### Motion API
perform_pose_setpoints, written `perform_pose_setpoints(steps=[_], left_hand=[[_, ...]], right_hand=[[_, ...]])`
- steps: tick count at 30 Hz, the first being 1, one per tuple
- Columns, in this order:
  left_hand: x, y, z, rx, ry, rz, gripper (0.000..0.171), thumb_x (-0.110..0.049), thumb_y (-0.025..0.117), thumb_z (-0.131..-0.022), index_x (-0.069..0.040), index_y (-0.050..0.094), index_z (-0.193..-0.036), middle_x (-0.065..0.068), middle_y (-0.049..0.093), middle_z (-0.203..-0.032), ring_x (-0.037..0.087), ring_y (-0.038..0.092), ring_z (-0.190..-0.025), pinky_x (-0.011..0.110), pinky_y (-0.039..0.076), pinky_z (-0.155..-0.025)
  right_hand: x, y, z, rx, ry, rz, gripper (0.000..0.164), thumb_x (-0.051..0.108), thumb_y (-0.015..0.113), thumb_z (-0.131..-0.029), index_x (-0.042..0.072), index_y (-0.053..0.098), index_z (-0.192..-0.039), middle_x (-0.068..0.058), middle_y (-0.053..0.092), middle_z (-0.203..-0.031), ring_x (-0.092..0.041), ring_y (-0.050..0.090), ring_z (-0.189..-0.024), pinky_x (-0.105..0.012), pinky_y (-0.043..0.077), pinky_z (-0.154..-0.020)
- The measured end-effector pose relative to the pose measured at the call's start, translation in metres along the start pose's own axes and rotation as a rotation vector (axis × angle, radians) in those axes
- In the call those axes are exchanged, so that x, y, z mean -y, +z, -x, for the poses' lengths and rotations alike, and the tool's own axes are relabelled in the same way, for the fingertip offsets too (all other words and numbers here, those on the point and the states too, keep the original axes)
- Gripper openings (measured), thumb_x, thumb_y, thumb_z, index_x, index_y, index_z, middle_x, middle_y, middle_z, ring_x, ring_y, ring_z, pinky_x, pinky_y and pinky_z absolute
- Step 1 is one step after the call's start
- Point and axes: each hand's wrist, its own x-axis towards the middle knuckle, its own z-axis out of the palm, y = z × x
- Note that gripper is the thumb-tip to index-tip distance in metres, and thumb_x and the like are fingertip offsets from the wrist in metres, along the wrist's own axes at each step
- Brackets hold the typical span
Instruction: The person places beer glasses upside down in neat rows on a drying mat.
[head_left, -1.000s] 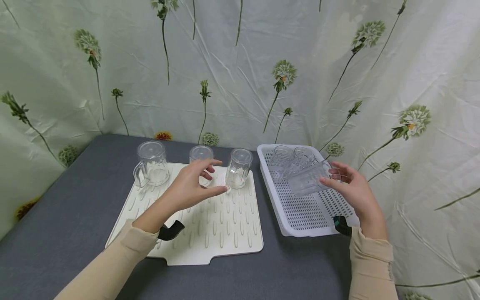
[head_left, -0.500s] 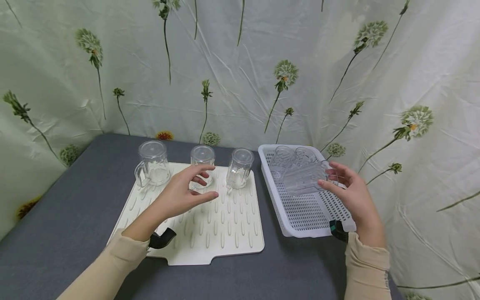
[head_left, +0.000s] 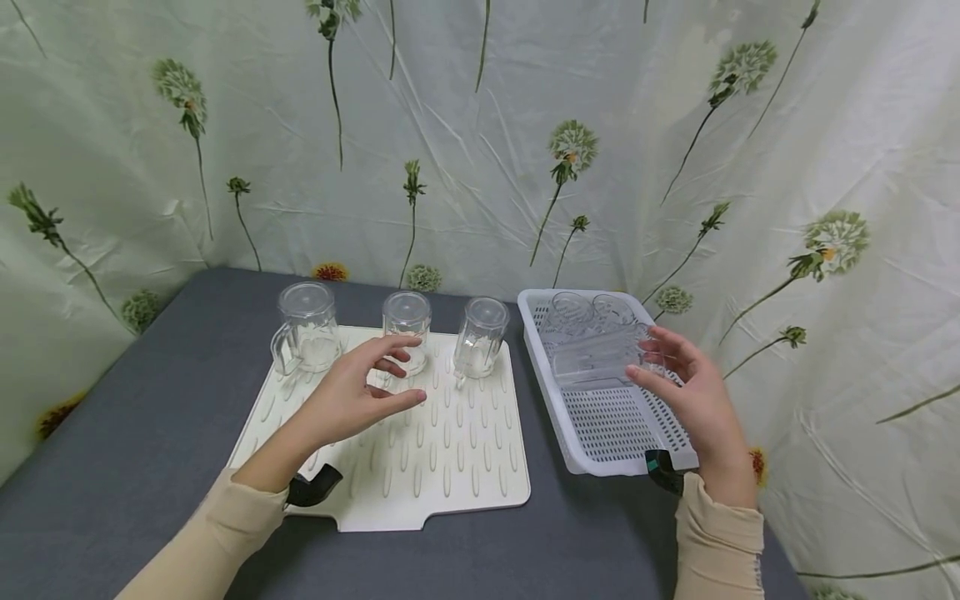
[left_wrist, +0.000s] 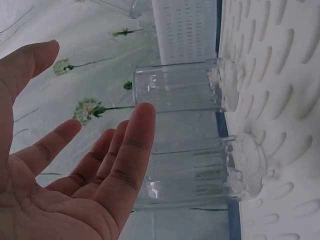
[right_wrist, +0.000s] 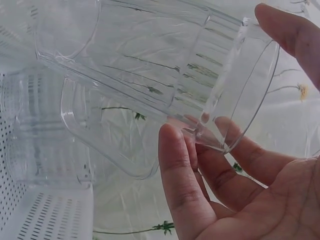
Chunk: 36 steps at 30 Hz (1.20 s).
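My right hand [head_left: 697, 400] holds a clear glass mug [head_left: 592, 364] near one end, thumb on one side and fingers on the other. The mug lies sideways over the white basket [head_left: 551, 417]; its handle shows below the body in the right wrist view. My left hand [head_left: 348, 396] hangs above the cream drainage board [head_left: 450, 475], fingers loosely spread and nothing between them. Three glass mugs stand upside down at the board's far side: a wide one [head_left: 309, 325] at left, a middle one [head_left: 407, 312] partly behind my left fingers, and a right one [head_left: 481, 333].
More clear glasses [head_left: 572, 310] lie in the far end of the basket, overlapped by the held mug. Board and basket sit side by side on a dark grey tablecloth [head_left: 135, 417]. A flower-print curtain [head_left: 480, 167] hangs close behind the table.
My right hand has shifted slightly left with the mug, which is now nearer level. My left hand has drawn back to the left, away from the right-hand mug on the board.
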Motion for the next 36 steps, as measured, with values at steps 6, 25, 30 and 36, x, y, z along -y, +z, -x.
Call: perform_pose_setpoints(steps=[6, 25, 30, 36], left_hand=[[0.006, -0.005, 0.003, 0.0, 0.015, -0.001, 0.07, -0.025, 0.09, -0.09, -0.02, 0.058, -0.152, 0.011, 0.068, -0.132, 0.029, 0.072, -0.115, 0.034, 0.067, -0.084], [0.021, -0.016, 0.012, -0.006, 0.0, 0.011, 0.07, -0.029, 0.089, -0.091, -0.02, 0.058, -0.153, 0.015, 0.068, -0.134, 0.027, 0.073, -0.116, 0.031, 0.066, -0.083], [0.024, -0.018, 0.014, -0.012, 0.003, 0.026, 0.069, -0.028, 0.089, -0.092, -0.022, 0.057, -0.153, 0.015, 0.068, -0.134, 0.027, 0.073, -0.116, 0.029, 0.065, -0.084], [0.026, -0.02, 0.015, -0.012, -0.007, 0.043, 0.067, -0.029, 0.088, -0.092, -0.024, 0.058, -0.152, 0.013, 0.069, -0.134, 0.025, 0.074, -0.115, 0.029, 0.064, -0.083]], right_hand=[[0.003, 0.008, 0.003, -0.012, 0.008, -0.028, 0.076, 0.032, 0.079, -0.1, 0.014, 0.042, -0.165, -0.006, 0.058, -0.149, -0.009, 0.054, -0.125, -0.013, 0.05, -0.091], [0.01, 0.028, 0.009, -0.03, -0.08, -0.217, 0.065, 0.011, 0.077, -0.099, 0.006, 0.049, -0.158, 0.004, 0.063, -0.139, -0.009, 0.057, -0.124, -0.011, 0.056, -0.092], [0.01, 0.035, 0.009, -0.015, -0.087, -0.267, 0.064, 0.006, 0.076, -0.099, 0.009, 0.049, -0.157, 0.005, 0.062, -0.139, -0.013, 0.055, -0.126, -0.012, 0.057, -0.092], [0.012, 0.044, 0.011, 0.009, -0.09, -0.299, 0.066, 0.005, 0.075, -0.099, 0.007, 0.047, -0.159, 0.005, 0.06, -0.141, -0.013, 0.054, -0.129, -0.013, 0.056, -0.094]])
